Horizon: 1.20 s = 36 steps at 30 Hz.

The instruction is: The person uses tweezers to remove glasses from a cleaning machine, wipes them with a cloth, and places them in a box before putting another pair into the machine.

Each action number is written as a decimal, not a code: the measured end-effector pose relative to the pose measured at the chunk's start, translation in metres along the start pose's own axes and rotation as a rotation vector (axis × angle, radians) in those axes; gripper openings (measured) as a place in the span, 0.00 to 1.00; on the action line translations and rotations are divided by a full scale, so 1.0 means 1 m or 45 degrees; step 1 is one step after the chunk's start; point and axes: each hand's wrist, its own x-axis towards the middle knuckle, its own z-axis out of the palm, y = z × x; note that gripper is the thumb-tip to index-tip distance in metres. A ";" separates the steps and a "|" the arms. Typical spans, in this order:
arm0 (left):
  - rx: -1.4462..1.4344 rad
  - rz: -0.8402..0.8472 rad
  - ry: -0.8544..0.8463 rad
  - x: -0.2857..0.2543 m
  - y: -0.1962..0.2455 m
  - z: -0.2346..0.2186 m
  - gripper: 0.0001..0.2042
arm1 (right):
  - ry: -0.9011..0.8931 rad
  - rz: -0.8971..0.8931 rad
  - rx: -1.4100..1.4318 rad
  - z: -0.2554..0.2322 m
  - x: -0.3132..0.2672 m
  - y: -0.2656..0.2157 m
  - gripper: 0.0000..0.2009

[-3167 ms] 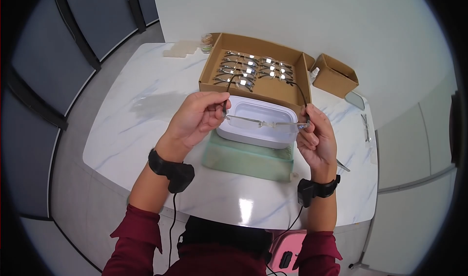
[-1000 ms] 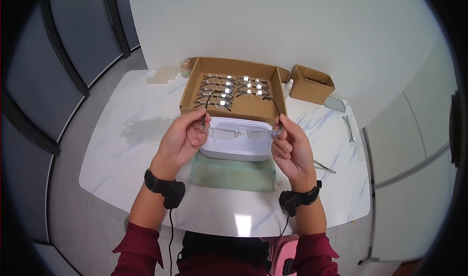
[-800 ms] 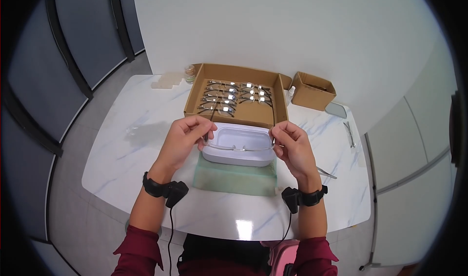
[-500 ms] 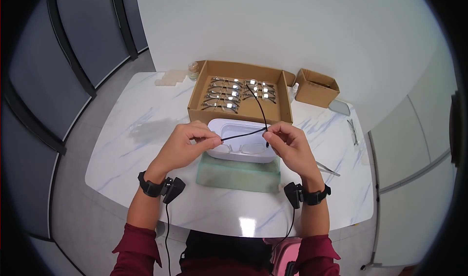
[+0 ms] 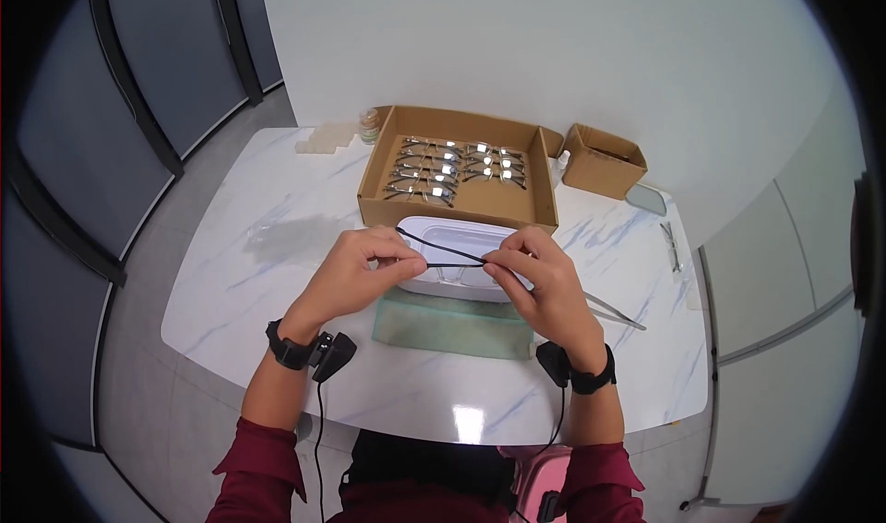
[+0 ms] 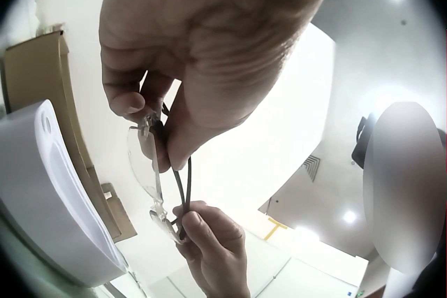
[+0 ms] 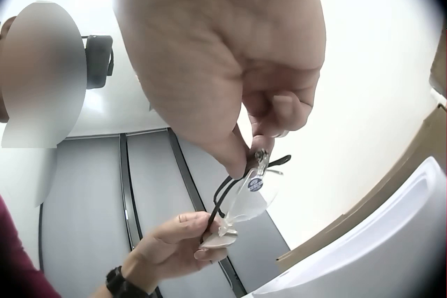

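Observation:
A pair of rimless eyeglasses (image 5: 455, 265) with thin black temples is held between both hands above a white tub (image 5: 415, 285). The temples are folded in and cross each other. My left hand (image 5: 365, 266) pinches the left end between thumb and fingers; in the left wrist view a clear lens (image 6: 142, 162) hangs beside that grip. At the other end, my right hand (image 5: 546, 288) pinches the frame near the hinge. A round blue sticker (image 7: 255, 184) shows on one lens in the right wrist view. A folded green cloth (image 5: 452, 329) lies in front of the tub.
Behind the tub, a shallow cardboard box (image 5: 503, 207) holds several eyeglasses in two columns. To its right stand a white bottle (image 5: 563, 160) and a smaller box (image 5: 600, 172). Tweezers (image 5: 616, 315) and another pair of glasses (image 5: 672, 246) lie right; a jar (image 5: 369, 126) stands back left.
Both temples, earlier spread open and pointing away, are now folded across the lenses. The hands have come closer together and shifted their grip on the eyeglasses.

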 end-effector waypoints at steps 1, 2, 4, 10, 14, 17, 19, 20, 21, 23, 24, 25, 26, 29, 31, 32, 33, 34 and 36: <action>0.000 -0.001 0.001 0.000 -0.001 0.000 0.05 | -0.023 -0.051 -0.057 0.000 0.000 -0.001 0.04; 0.049 0.024 0.028 0.000 -0.002 0.000 0.05 | -0.023 -0.052 -0.056 0.000 0.000 -0.001 0.04; 0.098 0.049 0.055 -0.001 -0.003 0.001 0.06 | -0.057 -0.108 -0.134 -0.001 0.000 -0.002 0.04; 0.024 0.017 0.307 -0.001 0.000 0.008 0.12 | -0.152 -0.150 -0.242 0.003 -0.003 0.000 0.04; 0.124 0.090 0.380 -0.001 -0.001 0.010 0.15 | -0.197 -0.175 -0.294 0.001 -0.004 -0.003 0.07; 0.251 0.153 0.393 -0.001 -0.003 0.009 0.15 | -0.206 -0.196 -0.295 0.001 -0.003 -0.005 0.08; 0.307 0.183 0.392 -0.001 -0.004 0.008 0.15 | -0.229 -0.171 -0.262 0.000 -0.003 -0.005 0.07; 0.268 0.146 0.355 -0.001 -0.003 0.008 0.13 | -0.229 -0.172 -0.262 0.001 -0.004 -0.003 0.07; 0.228 0.109 0.319 -0.002 -0.002 0.007 0.11 | -0.214 -0.168 -0.171 0.002 -0.004 0.000 0.07; -0.004 0.054 0.316 0.000 -0.014 0.008 0.08 | -0.197 -0.165 -0.080 0.000 -0.004 0.002 0.06; -0.237 0.001 0.312 0.000 -0.016 0.007 0.07 | -0.242 -0.066 0.034 -0.004 -0.004 0.002 0.05; -0.233 0.004 0.312 0.000 -0.015 0.005 0.07 | -0.285 0.032 0.147 -0.007 -0.003 0.003 0.03; -0.311 -0.060 0.311 -0.001 -0.012 0.001 0.08 | -0.278 0.031 0.146 -0.010 -0.003 0.006 0.03; -0.518 -0.128 0.251 -0.001 -0.017 -0.004 0.12 | -0.398 0.382 0.525 -0.014 -0.003 0.015 0.05; -0.650 -0.139 0.192 -0.002 -0.021 -0.002 0.13 | -0.429 0.572 0.874 -0.013 -0.005 0.019 0.06; -0.748 -0.191 0.159 -0.003 -0.021 -0.001 0.14 | -0.426 0.573 0.873 -0.012 -0.005 0.021 0.06; -0.847 -0.244 0.127 -0.003 -0.021 0.000 0.14 | -0.443 0.586 0.884 -0.012 -0.004 0.023 0.06; -0.847 -0.245 0.125 -0.002 -0.020 0.001 0.14 | -0.461 0.599 0.894 -0.012 -0.004 0.025 0.06; -0.884 -0.268 0.084 -0.002 -0.020 0.004 0.14 | -0.468 0.603 0.895 -0.012 -0.005 0.027 0.06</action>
